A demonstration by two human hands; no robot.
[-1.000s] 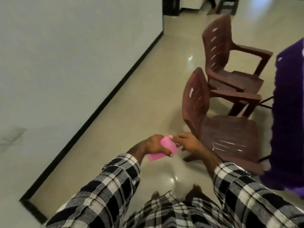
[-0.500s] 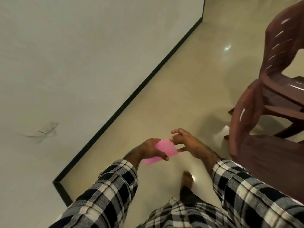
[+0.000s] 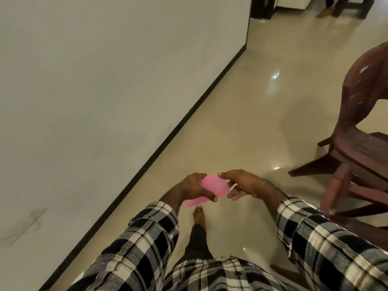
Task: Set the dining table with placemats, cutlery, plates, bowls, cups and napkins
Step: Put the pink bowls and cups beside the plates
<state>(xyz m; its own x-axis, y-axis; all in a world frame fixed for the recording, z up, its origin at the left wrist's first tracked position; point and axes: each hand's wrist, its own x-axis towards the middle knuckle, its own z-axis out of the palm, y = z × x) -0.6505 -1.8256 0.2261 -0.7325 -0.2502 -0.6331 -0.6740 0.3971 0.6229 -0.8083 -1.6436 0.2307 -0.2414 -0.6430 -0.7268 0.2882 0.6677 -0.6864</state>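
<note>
Hands, left hand (image 3: 190,189) and right hand (image 3: 246,183), both grip a pink napkin (image 3: 214,186) above the floor (image 3: 241,114).

A glossy beige tiled floor (image 3: 241,127) carries a brown plastic chair (image 3: 361,143) at the right and a bare foot (image 3: 199,215) near the middle.

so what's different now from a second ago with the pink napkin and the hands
The view has swung left and forward: the purple cloth is gone from sight and only one brown chair shows. The right hand has loosened, fingers spread at the pink napkin edge. The left hand still grips it, held mid-air.
</note>
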